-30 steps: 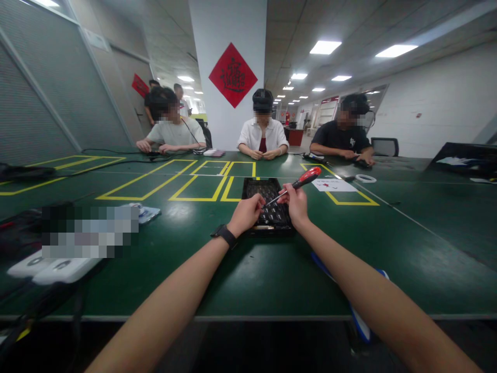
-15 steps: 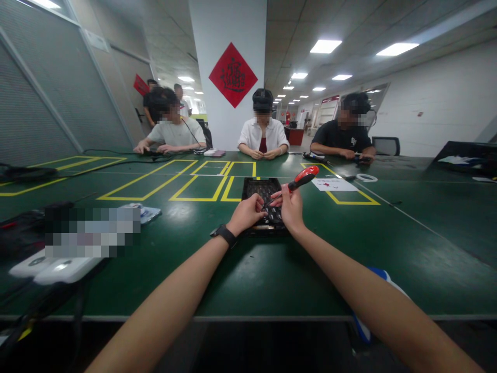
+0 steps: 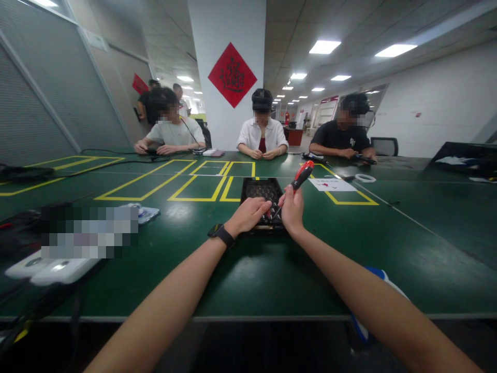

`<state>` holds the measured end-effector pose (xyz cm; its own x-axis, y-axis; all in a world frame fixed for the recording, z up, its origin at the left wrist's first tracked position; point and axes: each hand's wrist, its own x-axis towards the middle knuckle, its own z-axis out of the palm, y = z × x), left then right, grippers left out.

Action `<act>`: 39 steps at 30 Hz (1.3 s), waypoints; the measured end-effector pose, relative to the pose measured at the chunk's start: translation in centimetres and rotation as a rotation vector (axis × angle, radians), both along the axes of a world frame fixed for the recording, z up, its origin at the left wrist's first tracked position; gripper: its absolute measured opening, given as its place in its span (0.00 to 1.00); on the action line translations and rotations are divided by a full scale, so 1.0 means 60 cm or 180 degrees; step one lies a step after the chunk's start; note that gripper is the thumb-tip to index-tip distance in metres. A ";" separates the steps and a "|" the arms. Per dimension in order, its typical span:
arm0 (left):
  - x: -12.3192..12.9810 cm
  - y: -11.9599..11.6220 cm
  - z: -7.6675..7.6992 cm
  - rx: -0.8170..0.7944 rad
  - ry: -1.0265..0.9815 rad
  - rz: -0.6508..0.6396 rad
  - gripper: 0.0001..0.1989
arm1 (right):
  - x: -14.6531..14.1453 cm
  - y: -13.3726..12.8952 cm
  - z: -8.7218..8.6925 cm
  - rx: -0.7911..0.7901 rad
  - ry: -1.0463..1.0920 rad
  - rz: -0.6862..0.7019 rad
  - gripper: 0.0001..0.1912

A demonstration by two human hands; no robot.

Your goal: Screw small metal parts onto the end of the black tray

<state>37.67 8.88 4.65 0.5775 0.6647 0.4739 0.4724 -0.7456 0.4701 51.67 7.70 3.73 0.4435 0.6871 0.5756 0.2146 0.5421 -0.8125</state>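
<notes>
A black open box [image 3: 261,187], shallow and rectangular, lies on the green table in front of me, with small shiny pieces inside that are too small to name. My right hand [image 3: 292,210] is wrapped round a screwdriver [image 3: 302,175] with a red and black handle. The handle tilts up and to the right, and the thin shaft slants down towards the box's inside. My left hand [image 3: 248,213], with a dark watch at the wrist, reaches over the box's near left side. Its fingers are stretched out and point down into the box. Whether they touch a small piece is hidden.
White devices [image 3: 62,264] with cables lie at the left. Yellow tape outlines [image 3: 145,178] mark the table. A white paper sheet [image 3: 333,185] and a white ring [image 3: 365,177] lie beyond my right hand. Several people sit across the table. A blue and white object [image 3: 382,274] is under my right forearm.
My left hand's fingers have gone from bunched near the screwdriver shaft to stretched over the box. The screwdriver handle now stands steeper and slightly further left.
</notes>
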 end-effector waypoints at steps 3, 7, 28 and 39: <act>-0.001 0.000 0.002 -0.0006 0.0033 -0.0112 0.28 | -0.001 0.000 -0.005 0.0004 -0.0046 0.0037 0.15; -0.004 0.000 0.002 0.0141 0.0105 -0.0325 0.27 | -0.001 0.002 -0.007 -0.0005 -0.0134 0.0034 0.16; -0.004 0.001 0.002 0.0280 0.0571 -0.0418 0.32 | 0.001 0.009 -0.013 -0.0150 -0.0333 -0.0061 0.18; -0.004 0.002 -0.001 0.0304 0.0576 -0.0346 0.32 | 0.004 0.010 -0.009 -0.0126 -0.0135 -0.0087 0.17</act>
